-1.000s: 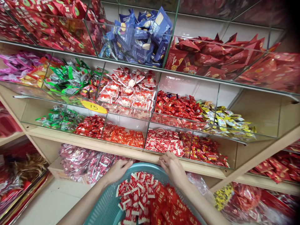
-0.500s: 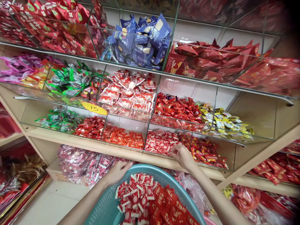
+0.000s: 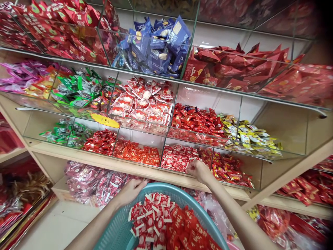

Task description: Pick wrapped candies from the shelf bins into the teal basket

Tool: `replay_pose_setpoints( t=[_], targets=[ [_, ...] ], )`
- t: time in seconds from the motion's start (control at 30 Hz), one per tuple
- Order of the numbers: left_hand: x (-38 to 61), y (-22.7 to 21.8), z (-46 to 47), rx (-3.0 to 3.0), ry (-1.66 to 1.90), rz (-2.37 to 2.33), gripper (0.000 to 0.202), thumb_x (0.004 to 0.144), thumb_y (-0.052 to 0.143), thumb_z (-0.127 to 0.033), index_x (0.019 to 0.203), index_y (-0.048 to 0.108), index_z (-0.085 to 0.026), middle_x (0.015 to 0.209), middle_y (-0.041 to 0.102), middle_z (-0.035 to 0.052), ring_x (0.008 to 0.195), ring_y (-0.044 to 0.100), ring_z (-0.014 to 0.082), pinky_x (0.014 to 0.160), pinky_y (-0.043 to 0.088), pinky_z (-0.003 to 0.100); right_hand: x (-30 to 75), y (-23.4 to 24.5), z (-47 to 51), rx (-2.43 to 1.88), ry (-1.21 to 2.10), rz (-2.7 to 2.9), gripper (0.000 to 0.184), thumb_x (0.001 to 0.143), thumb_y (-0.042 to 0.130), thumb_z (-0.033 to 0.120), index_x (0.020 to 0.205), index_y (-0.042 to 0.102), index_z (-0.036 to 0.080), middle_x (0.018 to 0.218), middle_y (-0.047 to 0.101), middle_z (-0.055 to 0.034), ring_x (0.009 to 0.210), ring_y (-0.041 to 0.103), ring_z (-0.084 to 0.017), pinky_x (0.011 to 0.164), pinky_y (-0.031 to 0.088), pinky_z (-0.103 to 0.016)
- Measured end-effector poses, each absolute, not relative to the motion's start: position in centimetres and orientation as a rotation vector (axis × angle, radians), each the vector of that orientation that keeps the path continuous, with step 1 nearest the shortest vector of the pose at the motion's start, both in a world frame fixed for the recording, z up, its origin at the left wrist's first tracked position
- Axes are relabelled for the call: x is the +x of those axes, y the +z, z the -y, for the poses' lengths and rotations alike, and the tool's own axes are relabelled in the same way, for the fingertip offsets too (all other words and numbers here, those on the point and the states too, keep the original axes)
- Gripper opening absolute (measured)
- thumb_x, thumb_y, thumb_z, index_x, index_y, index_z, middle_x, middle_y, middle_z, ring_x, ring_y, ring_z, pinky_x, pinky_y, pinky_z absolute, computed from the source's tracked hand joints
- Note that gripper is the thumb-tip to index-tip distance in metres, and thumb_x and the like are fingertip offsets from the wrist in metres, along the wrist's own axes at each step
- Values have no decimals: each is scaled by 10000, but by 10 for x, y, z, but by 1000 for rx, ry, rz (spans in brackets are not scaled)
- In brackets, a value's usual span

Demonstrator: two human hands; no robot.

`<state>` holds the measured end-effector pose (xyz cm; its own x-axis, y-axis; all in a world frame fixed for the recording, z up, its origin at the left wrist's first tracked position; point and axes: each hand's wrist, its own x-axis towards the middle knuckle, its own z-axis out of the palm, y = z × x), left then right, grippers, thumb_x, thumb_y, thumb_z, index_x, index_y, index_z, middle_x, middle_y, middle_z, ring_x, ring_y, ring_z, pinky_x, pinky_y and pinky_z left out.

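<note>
My left hand [image 3: 131, 191] is closed over the left rim of a teal plastic basket [image 3: 170, 188]. Inside the basket lie small red-and-white wrapped candies [image 3: 152, 218] and, to their right, bright red packets with gold characters [image 3: 188, 229]. My right hand [image 3: 199, 171] is at the front of a low shelf compartment of red-and-white wrapped candies [image 3: 177, 155]. Its fingers are curled together at the candies' right front corner; whatever they hold is hidden.
Glass-divided shelves [image 3: 145, 74] hold more wrapped sweets, including blue packets [image 3: 158, 45] and yellow ones [image 3: 249, 133]. A yellow price tag [image 3: 104, 120] reads 15. Bagged goods [image 3: 83, 178] sit under the wooden shelf edge [image 3: 104, 158].
My right hand has shifted very slightly left, its fingers curling in more. My left hand and the basket have stayed in place.
</note>
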<state>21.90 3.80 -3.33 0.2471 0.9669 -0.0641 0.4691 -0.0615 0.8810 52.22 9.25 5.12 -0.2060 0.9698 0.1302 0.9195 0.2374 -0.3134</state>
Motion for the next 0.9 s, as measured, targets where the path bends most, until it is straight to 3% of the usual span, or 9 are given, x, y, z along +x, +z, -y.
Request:
replay_pose_setpoints(
  t=[0.13, 0.43, 0.73, 0.9],
  targets=[
    [219, -30, -36, 1663, 742, -1365, 600, 737, 374, -675, 631, 614, -136, 526, 494, -21, 535, 386, 132, 518, 258, 222, 522, 48, -90, -1712, 155, 2259, 193, 764, 527, 182, 596, 620, 172, 661, 588, -28, 632, 528, -124, 586, 334, -214],
    [220, -30, -37, 1663, 734, -1366, 602, 735, 370, -679, 624, 612, -139, 524, 500, -20, 528, 386, 130, 510, 244, 223, 522, 49, -80, -1509, -375, 2374, 230, 852, 443, 180, 664, 575, 171, 753, 524, -46, 752, 479, -164, 671, 331, -250],
    [220, -30, -37, 1670, 737, -1361, 593, 737, 381, -667, 609, 608, -134, 512, 488, -27, 524, 385, 124, 508, 249, 224, 521, 74, -57, -1453, -408, 2297, 299, 916, 329, 265, 769, 574, 181, 809, 513, -64, 765, 451, -181, 700, 334, -289],
    [220, -30, -36, 1662, 750, -1341, 587, 755, 384, -645, 650, 636, -125, 529, 526, -20, 525, 406, 127, 509, 260, 226, 505, 80, -36, -1345, -243, 2294, 316, 927, 313, 302, 806, 579, 183, 804, 513, -60, 776, 450, -179, 710, 336, -295]
  ],
)
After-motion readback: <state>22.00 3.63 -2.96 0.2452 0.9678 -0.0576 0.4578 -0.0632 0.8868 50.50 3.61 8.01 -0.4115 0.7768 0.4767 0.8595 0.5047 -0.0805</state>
